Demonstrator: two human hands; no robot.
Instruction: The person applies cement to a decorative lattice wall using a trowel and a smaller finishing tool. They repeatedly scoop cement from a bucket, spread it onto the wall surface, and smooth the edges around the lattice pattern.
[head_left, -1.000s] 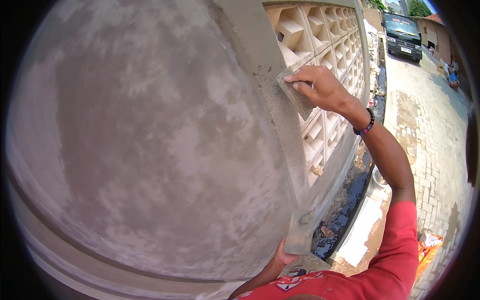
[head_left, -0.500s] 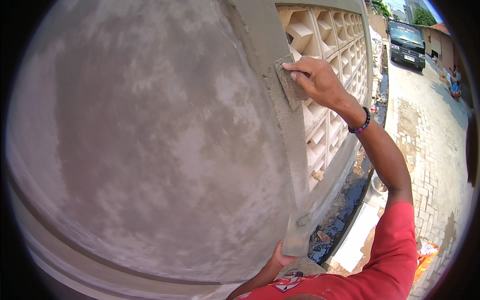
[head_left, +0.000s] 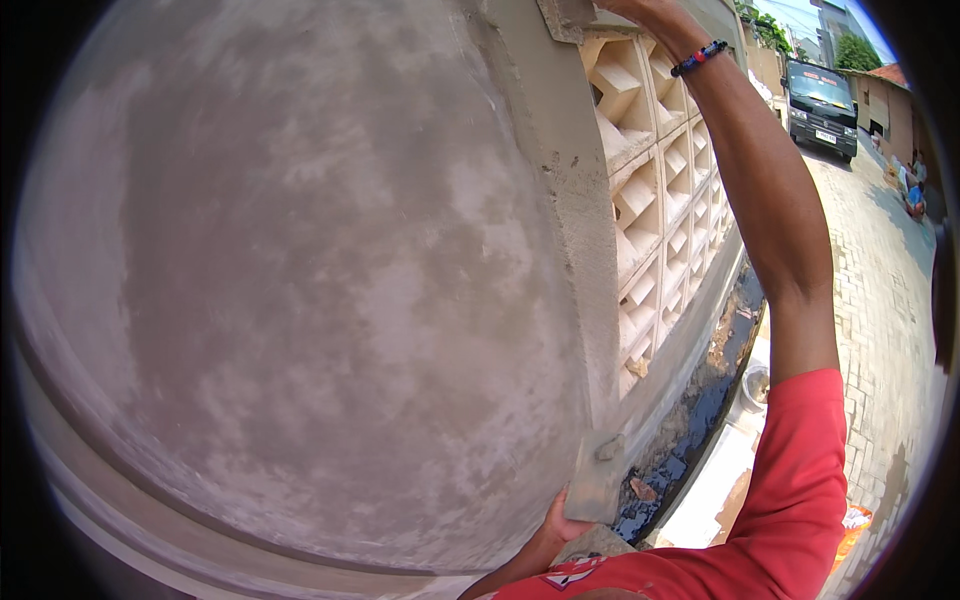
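Note:
My right hand [head_left: 640, 8] is raised to the top edge of the view, partly cut off, on a small flat rectangular plastering float [head_left: 562, 22]. That float lies against the plastered strip [head_left: 545, 110] beside the openwork vent blocks [head_left: 640, 200]. Low down, my left hand [head_left: 562, 522] grips the lower end of a grey rectangular mortar board [head_left: 592, 492]. A small lump of mortar [head_left: 608, 447] sits near its upper end. To the left spreads a broad grey plastered wall [head_left: 300, 300] with darker damp patches.
Along the wall's foot runs a gutter [head_left: 690, 440] with dark water. Beyond it stand a pale bucket [head_left: 755, 385] and a white sheet [head_left: 705, 490]. A dark vehicle [head_left: 822, 105] is on the paved lane [head_left: 870, 300]. People [head_left: 915, 190] are at its far right side.
My right hand and the float have moved up along the strip to the top edge of the view, my arm straightening. The left hand still holds the mortar board low down.

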